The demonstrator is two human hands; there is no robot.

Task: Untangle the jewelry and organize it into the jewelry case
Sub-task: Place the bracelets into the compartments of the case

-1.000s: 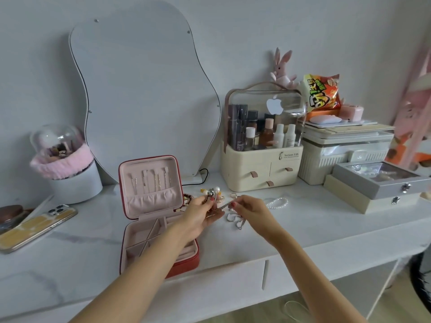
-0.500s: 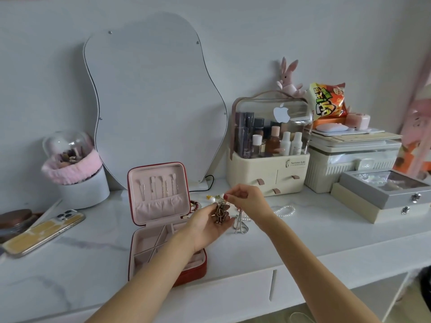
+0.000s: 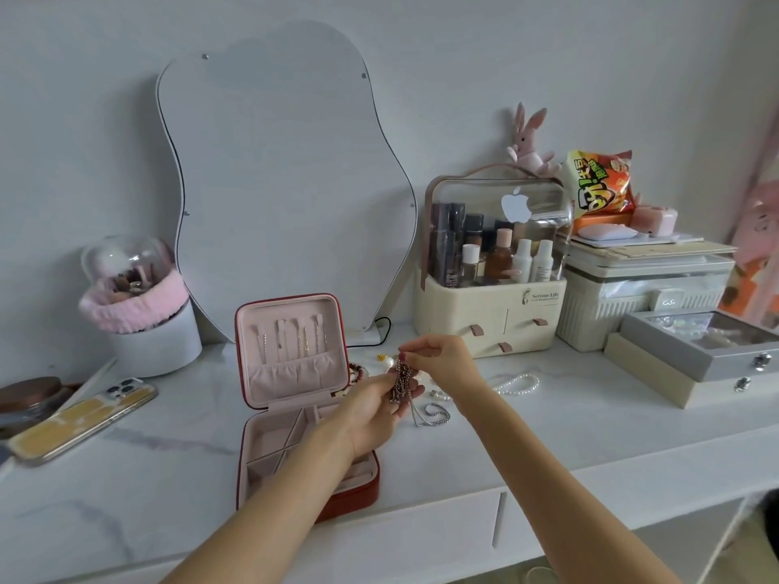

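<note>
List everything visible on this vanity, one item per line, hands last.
jewelry case: one, red outside, pink lining, open, front centre
tangled chain: one, silver, held between both hands
pearl strand: one, white, right of the hands
mirror: one, wavy, against the wall
phone: one, yellow case, far left
brush holder: one, white with pink trim, left
cosmetics organiser: one, cream, clear lid
plush rabbit: one, pink, atop the organiser
snack bag: one, orange
grey box: one, far right
left hand: holds the chain
right hand: pinches the chain
</note>
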